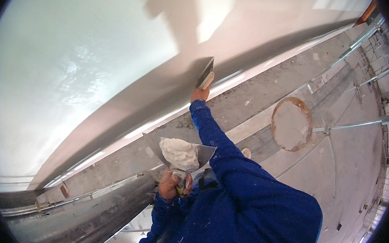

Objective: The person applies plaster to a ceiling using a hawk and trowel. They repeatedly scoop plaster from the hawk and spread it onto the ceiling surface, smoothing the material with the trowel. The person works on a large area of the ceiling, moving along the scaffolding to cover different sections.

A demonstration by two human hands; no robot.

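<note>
My right hand is stretched out and closed round the pale handle of a finishing trowel. The trowel's dark metal blade is up against the smooth whitish wall, low down near its bottom edge. Close to my body, my left hand grips a wide plastering blade from below. A thick mound of white plaster lies on that blade. The fingers of my left hand are smeared with white, and the handle inside them is mostly hidden.
A grey plank walkway runs along the wall's foot. To the right is a round, white-crusted bucket or lid with a brown rim. Metal scaffold tubes cross at the right. A large dark pipe-like roll lies at lower left.
</note>
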